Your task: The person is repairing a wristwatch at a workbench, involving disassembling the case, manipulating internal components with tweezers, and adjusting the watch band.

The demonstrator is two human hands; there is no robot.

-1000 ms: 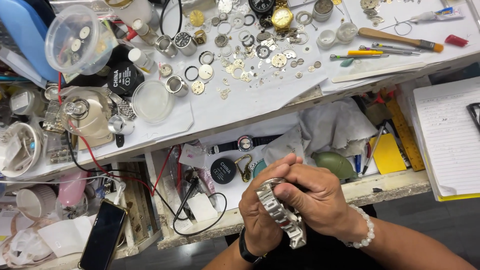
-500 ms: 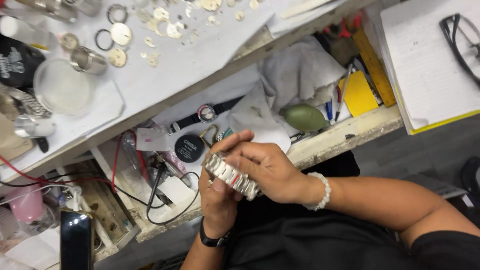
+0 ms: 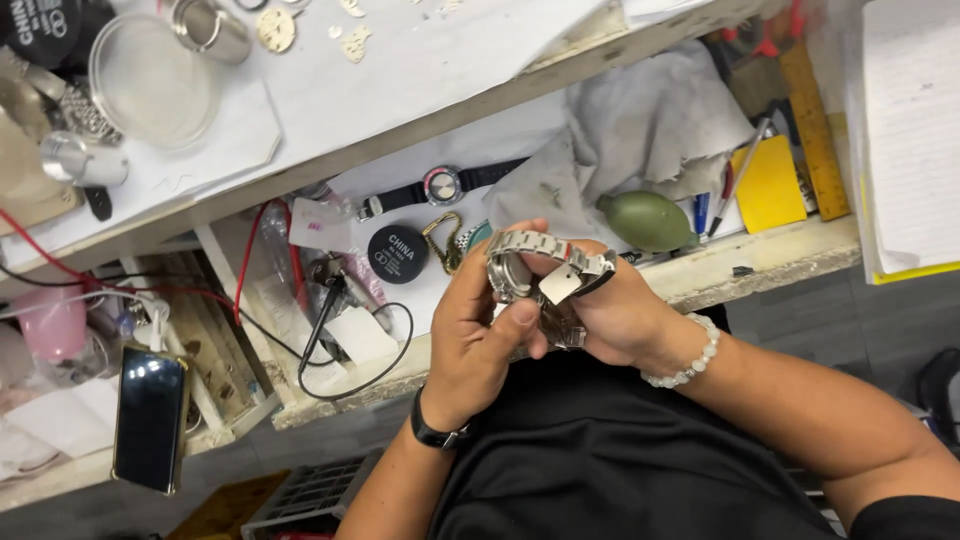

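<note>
head view: both our hands meet just above the front edge of the open wooden drawer point(image 3: 770, 262), over our lap. our left hand point(image 3: 480, 335) cups a silver metal wristwatch with a link bracelet point(image 3: 535, 270) from below, thumb laid across its lower side, fingers curled behind the case. our right hand point(image 3: 615, 310) closes on the bracelet from the other side, fingertips pinched at the folded clasp plate, which stands slightly open; the watch is gripped between both hands, touching nothing else. behind it in the drawer lie a black-strapped wristwatch with a round pale dial point(image 3: 440, 187), a round black lidded tin point(image 3: 398, 253), a crumpled grey cloth point(image 3: 640, 130) and an olive-green rubber dust blower point(image 3: 648, 220), with a yellow notepad point(image 3: 768, 185) beside it. on the white bench top above sit a clear shallow plastic dish point(image 3: 150, 80) and loose watch dials. a dark smartphone point(image 3: 150, 415) leans at the left. our judgement: the clasp work goes best with the left hand steadying the case while the right moves only the clasp, kept over the drawer so a slip lands softly.
</note>
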